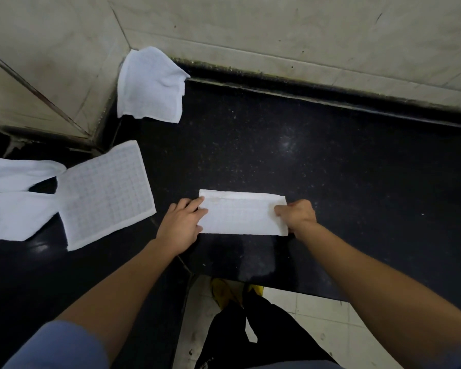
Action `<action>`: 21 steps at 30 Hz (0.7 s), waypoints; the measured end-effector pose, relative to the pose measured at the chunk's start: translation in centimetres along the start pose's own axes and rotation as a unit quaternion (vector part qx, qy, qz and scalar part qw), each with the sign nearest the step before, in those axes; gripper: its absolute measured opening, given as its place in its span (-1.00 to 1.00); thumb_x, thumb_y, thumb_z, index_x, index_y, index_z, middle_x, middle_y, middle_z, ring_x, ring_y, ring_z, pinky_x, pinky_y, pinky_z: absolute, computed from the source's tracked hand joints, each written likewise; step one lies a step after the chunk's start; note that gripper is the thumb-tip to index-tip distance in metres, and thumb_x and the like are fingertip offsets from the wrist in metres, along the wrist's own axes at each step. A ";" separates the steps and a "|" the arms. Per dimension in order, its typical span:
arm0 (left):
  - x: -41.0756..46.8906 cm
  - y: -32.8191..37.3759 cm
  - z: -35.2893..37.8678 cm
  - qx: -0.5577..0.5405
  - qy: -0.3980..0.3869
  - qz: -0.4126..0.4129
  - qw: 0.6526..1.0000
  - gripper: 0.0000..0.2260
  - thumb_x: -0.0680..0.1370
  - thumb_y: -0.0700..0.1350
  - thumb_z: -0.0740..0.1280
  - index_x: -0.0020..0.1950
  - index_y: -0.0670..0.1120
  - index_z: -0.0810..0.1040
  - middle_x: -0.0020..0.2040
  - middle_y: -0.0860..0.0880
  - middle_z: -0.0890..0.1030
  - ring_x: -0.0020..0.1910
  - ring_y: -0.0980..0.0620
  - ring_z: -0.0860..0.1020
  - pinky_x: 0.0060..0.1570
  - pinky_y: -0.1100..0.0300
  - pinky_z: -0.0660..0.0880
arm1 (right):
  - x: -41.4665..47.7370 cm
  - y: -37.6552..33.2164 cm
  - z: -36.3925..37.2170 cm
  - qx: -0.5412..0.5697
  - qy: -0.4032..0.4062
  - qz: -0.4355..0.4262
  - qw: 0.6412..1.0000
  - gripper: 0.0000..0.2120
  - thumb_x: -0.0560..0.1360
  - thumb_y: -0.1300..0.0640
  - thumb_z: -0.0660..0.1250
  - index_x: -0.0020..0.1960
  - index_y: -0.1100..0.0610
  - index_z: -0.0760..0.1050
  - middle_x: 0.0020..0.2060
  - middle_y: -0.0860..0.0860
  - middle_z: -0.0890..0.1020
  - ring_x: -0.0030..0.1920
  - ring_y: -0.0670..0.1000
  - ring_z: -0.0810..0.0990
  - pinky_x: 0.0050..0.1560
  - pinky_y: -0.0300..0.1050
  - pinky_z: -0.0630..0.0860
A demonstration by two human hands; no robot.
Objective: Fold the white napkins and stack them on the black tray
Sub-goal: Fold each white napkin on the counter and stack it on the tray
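- The right hand (297, 214) grips the right end of the folded napkin (240, 213), fingers curled over its top.
- The left hand (183, 222) has thumb and forefinger on the left end. I cannot tell whether it pinches the cloth or only presses it.
- The napkin lies as a long strip on the black worktop (330, 169), near the front edge and between the two hands.
- The step in hand looks like the next fold, end to end. To do it well, carry one end over to the other, match corners and long edges, then press the crease flat.
- There is open worktop behind and to the right of the strip. The front edge is close, so work away from it.
- Toward the left edge lies a flat checked napkin (105, 193), with crumpled napkins (14, 203) beyond it. Both look unfolded.
- Another loose napkin (151, 86) sits in the back left corner, leaning on the wall (277, 27).
- No black tray shows apart from the dark worktop, so the stacking place is not in view.
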State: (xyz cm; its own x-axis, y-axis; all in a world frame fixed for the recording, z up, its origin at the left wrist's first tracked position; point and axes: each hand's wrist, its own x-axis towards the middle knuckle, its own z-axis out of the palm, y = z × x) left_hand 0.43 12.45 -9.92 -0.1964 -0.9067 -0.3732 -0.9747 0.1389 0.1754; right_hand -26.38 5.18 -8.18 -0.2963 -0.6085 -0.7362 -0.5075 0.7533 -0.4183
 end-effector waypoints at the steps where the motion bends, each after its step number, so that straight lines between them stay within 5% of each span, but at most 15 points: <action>1: 0.1 0.1 -0.1 0.000 -0.002 -0.002 1.000 -0.55 0.57 -0.05 0.27 0.46 0.03 0.31 0.55 0.03 0.14 0.45 -0.03 0.17 0.39 0.02 0.21 | -0.1 -0.3 -0.2 0.068 -0.021 0.029 0.997 -0.74 0.34 0.19 0.40 0.00 0.25 0.55 -0.12 0.16 0.64 -0.20 0.15 0.64 -0.24 0.06 0.65; 3: 0.2 0.2 -0.4 -0.004 0.003 -0.003 1.000 -0.56 0.57 -0.04 0.28 0.45 0.02 0.34 0.54 0.03 0.15 0.45 -0.03 0.17 0.38 0.03 0.21 | -0.9 -1.0 -0.7 0.158 -0.072 0.066 0.983 -0.71 0.36 0.30 0.35 0.08 0.28 0.50 -0.07 0.20 0.63 -0.17 0.18 0.64 -0.34 0.02 0.62; 7: -0.7 -0.1 -0.4 -0.068 0.035 -0.049 0.996 -0.59 0.55 -0.05 0.33 0.39 -0.01 0.42 0.47 0.00 0.28 0.41 -0.02 0.25 0.36 0.05 0.26 | -3.0 -3.3 -0.5 0.200 -0.151 0.024 0.968 -0.79 0.40 0.35 0.31 0.03 0.27 0.55 -0.04 0.17 0.66 -0.11 0.14 0.65 -0.06 0.06 0.64; 13: -3.6 -2.5 -0.4 -0.176 0.097 -0.147 0.968 -0.71 0.51 -0.11 0.39 0.23 -0.03 0.54 0.21 0.01 0.49 0.17 0.04 0.46 0.17 0.12 0.46 | -4.7 -7.1 6.7 0.080 -0.148 -0.078 0.983 -0.84 0.41 0.27 0.44 -0.05 0.17 0.52 -0.10 0.12 0.61 -0.17 0.04 0.63 -0.35 -0.12 0.60; 21: -5.8 -4.6 0.0 -0.207 0.099 -0.194 0.954 -0.75 0.53 -0.09 0.36 0.20 -0.04 0.54 0.13 0.00 0.51 0.08 0.04 0.48 0.05 0.13 0.49 | -3.7 -6.8 13.7 -0.087 -0.108 -0.144 0.980 -0.78 0.37 0.10 0.47 -0.07 0.21 0.58 -0.24 0.11 0.67 -0.23 0.11 0.69 -0.10 0.04 0.65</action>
State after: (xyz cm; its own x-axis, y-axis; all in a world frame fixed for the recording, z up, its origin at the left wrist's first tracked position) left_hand 6.07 17.07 -8.58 0.2342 -0.9210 -0.3115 -0.8359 -0.3543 0.4192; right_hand -10.73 5.78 -9.90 0.0475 -0.7085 -0.7041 -0.6815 0.4923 -0.5414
